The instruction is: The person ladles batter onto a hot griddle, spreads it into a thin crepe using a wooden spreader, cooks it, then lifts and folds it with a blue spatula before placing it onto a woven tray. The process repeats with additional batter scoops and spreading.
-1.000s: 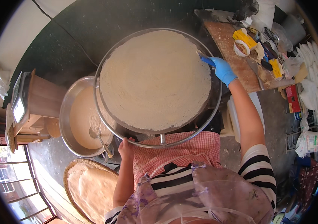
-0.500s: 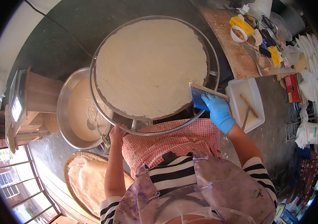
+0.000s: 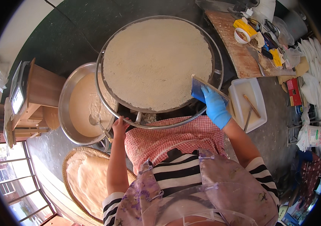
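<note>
A wide round griddle (image 3: 112, 96) is coated with a thin, pale, grainy layer of batter (image 3: 156, 60). Around it, with a gap, runs a metal ring (image 3: 160, 127) joined by short struts. My left hand (image 3: 120, 126), bare, has its fingers closed on the ring's near left side. In a blue glove, my right hand (image 3: 216, 106) grips a flat blue scraper (image 3: 199, 89) with a pale edge. The scraper rests at the right rim of the batter layer. Left of the ring, a steel basin (image 3: 65, 124) holds more batter, with a ladle (image 3: 95, 120) in it.
A woven tray (image 3: 67, 177) bears large pale flat sheets at lower left. Right of the griddle stands a white plastic tub (image 3: 260, 101) with sticks in it. Beyond, a wooden board (image 3: 228, 41) carries a bowl, boxes and a knife. A wooden cabinet (image 3: 45, 84) stands left.
The view has shifted slightly, so the griddle and ring sit a little higher and farther right. My right hand still holds the scraper by the batter's right rim; my left stays on the ring.
</note>
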`<action>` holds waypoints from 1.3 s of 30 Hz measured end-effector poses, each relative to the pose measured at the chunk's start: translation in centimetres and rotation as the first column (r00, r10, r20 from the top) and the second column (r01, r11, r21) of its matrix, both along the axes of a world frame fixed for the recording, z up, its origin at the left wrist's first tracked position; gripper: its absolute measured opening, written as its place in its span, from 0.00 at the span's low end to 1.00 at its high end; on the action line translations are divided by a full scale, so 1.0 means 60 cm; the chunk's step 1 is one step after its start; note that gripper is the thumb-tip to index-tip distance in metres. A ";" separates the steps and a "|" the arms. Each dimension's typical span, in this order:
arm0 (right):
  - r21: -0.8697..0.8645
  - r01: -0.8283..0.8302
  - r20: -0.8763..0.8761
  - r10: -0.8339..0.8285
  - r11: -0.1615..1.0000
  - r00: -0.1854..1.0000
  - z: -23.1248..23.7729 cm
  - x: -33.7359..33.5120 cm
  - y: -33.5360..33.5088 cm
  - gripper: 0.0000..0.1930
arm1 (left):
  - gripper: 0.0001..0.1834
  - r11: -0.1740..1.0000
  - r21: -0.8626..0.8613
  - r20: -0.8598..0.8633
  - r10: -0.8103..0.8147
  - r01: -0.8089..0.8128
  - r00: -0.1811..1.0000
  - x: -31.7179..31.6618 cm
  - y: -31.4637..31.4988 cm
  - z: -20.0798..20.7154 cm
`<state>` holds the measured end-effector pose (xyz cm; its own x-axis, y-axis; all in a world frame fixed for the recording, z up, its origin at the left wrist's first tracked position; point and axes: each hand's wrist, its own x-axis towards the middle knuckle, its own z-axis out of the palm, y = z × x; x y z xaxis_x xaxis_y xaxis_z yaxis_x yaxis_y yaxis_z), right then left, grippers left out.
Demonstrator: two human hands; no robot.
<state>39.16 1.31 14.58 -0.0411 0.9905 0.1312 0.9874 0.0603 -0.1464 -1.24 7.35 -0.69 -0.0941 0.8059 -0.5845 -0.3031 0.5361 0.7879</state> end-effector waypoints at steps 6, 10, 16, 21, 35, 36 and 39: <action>-0.150 -0.057 0.367 0.109 0.987 0.924 -0.063 -0.067 -0.037 0.20 | 0.16 0.998 -0.012 0.034 0.060 -0.060 0.998 0.032 -0.027 -0.001; -0.166 -0.160 0.084 0.176 0.973 0.981 -0.051 -0.051 -0.080 0.20 | 0.17 0.997 -0.003 0.064 0.081 -0.081 0.995 0.047 -0.041 0.000; -0.119 0.158 -0.150 -0.176 0.980 0.973 0.025 0.121 0.100 0.24 | 0.16 0.998 -0.053 0.025 -0.042 0.043 0.999 0.049 -0.058 -0.006; -0.389 0.190 -0.090 -0.242 0.902 0.966 0.029 0.178 0.174 0.20 | 0.17 0.985 -0.131 0.053 -0.110 0.116 0.993 0.057 -0.069 0.000; -0.317 -0.207 -0.068 0.196 0.925 0.978 0.024 -0.087 -0.009 0.14 | 0.15 0.977 -0.108 0.212 -0.158 0.184 0.964 0.147 -0.128 -0.009; -0.322 -0.199 -0.036 0.199 0.926 0.979 0.019 -0.097 -0.024 0.15 | 0.15 0.976 -0.108 0.214 -0.163 0.189 0.963 0.155 -0.132 -0.006; -0.337 -0.337 -0.184 0.290 0.879 0.939 0.018 -0.104 -0.045 0.21 | 0.16 0.961 -0.141 0.216 -0.204 0.237 0.955 0.177 -0.142 0.004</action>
<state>32.92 -1.41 15.67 -0.3644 0.9083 -0.2055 0.8976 0.2838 -0.3375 9.37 -1.16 -0.45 0.2060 0.6849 -0.6989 -0.3034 0.7237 0.6198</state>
